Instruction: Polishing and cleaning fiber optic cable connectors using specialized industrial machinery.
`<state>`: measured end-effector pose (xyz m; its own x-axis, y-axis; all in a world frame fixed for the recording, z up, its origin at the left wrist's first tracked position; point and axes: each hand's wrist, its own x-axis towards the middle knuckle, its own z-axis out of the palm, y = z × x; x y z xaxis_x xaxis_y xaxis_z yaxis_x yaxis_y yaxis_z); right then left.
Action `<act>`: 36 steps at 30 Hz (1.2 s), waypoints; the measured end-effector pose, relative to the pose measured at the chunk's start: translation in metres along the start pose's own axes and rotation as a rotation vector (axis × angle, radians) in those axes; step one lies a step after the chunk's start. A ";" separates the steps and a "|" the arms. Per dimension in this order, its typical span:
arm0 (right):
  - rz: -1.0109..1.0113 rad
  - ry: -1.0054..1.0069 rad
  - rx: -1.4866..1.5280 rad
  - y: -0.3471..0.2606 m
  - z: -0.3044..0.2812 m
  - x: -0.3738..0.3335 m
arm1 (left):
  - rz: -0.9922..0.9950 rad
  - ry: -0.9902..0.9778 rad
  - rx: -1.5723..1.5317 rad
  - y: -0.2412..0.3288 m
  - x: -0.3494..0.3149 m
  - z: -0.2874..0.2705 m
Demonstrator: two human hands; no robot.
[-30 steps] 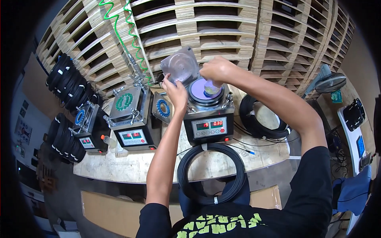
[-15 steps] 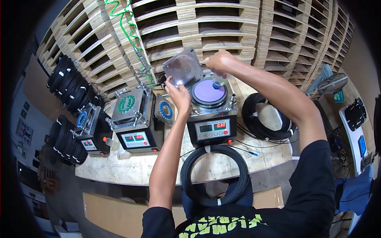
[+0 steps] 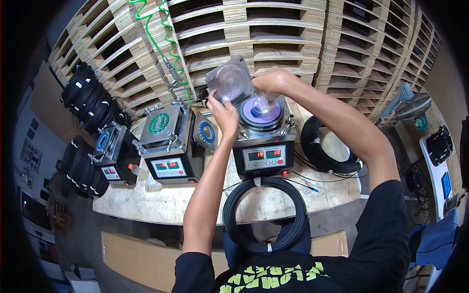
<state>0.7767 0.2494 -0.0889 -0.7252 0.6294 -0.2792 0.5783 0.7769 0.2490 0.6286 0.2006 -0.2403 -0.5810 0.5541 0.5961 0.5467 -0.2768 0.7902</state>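
My left hand (image 3: 224, 116) grips the lower edge of a square metal plate (image 3: 228, 80), which stands tilted behind the polishing machine (image 3: 289, 168). Its thumb and fingers are closed on that edge. Above the machine's round purple pad (image 3: 254, 117) is my right hand (image 3: 273, 82), blurred and closed round a clear bottle (image 3: 267, 97). The bottle's lower end is over the pad; the blur hides whether it touches. In front of the machine, a coil of black cable (image 3: 229, 219) rests partly on the table's front edge and partly over my lap.
Two similar machines stand left, the middle one (image 3: 168, 129) carrying a plate with a green ring. A small bottle with an orange cap (image 3: 139, 171) is between them. More black cable coils (image 3: 312, 139) lie right. Wooden pallets (image 3: 273, 34) rise behind; a fan (image 3: 413, 105) stands at right.
My right hand and the bottle have shifted slightly left over the pad and become blurred. The left hand still holds the plate. Digits on the machine displays have changed.
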 end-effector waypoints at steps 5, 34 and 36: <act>0.006 0.161 0.324 0.059 0.060 -0.032 | 0.067 0.078 -0.035 0.018 0.002 -0.010; 0.171 1.168 1.332 0.000 0.198 -0.015 | -0.188 -0.123 0.071 -0.121 -0.061 -0.131; 0.194 1.160 1.351 -0.005 0.197 -0.016 | -0.285 -0.199 0.148 -0.135 -0.086 -0.135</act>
<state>0.8596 0.2394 -0.2684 -0.1375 0.8330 0.5359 0.1210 0.5511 -0.8256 0.5231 0.0844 -0.3795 -0.6017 0.7383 0.3046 0.4695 0.0185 0.8827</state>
